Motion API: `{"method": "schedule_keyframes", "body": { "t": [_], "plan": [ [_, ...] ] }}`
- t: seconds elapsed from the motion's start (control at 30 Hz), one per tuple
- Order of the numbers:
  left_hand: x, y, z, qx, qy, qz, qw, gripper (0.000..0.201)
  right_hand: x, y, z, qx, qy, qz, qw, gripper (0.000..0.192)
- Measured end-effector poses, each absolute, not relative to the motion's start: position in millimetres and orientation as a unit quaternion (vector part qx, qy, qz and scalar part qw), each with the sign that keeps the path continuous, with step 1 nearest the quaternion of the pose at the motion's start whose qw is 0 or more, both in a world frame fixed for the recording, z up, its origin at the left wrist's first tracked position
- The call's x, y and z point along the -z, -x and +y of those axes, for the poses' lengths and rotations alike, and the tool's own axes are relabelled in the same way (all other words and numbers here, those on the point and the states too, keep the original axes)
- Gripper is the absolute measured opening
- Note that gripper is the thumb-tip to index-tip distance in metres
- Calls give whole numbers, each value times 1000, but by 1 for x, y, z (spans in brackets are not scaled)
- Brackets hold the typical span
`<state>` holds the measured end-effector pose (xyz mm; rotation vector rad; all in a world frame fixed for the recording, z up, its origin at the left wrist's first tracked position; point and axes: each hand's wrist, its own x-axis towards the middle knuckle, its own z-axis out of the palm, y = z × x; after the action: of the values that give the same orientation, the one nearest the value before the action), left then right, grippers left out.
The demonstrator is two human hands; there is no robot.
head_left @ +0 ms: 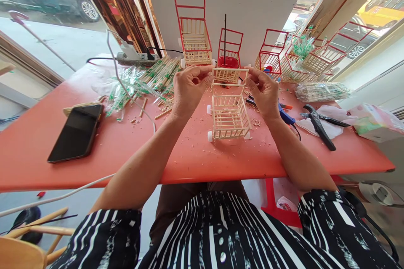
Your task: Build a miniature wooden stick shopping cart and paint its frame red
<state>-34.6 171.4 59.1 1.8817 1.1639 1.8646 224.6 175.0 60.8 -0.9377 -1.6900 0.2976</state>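
Observation:
A small cart made of pale wooden sticks (230, 128) stands on the red table in front of me, with white wheels at its base. Its upright handle frame rises at the far end. My left hand (192, 88) pinches the left top corner of that frame between thumb and fingers. At the opposite corner, my right hand (262, 90) grips the frame the same way. Just beyond the handle, a red bowl-like piece (229, 62) shows in part. A blue glue gun (286, 117) lies beside my right wrist, partly hidden by it.
Several red-trimmed stick carts, one a tall cart (195, 42), line the wall. Bundled sticks (160, 71) in plastic lie back left, near a power strip (135, 59). A phone (76, 133) rests at left. Cutting pliers (320, 128) and a tissue pack (378, 122) are at right. A white cable (126, 88) crosses the table.

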Motion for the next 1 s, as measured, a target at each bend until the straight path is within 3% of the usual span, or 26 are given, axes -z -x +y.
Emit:
{"method": "schedule_keyframes", "body": {
  "t": [1.0],
  "plan": [
    [-62,35,169,-630,-641,416,143,18,-66,-221,165,-74,403,-724,554,40]
  ]
}}
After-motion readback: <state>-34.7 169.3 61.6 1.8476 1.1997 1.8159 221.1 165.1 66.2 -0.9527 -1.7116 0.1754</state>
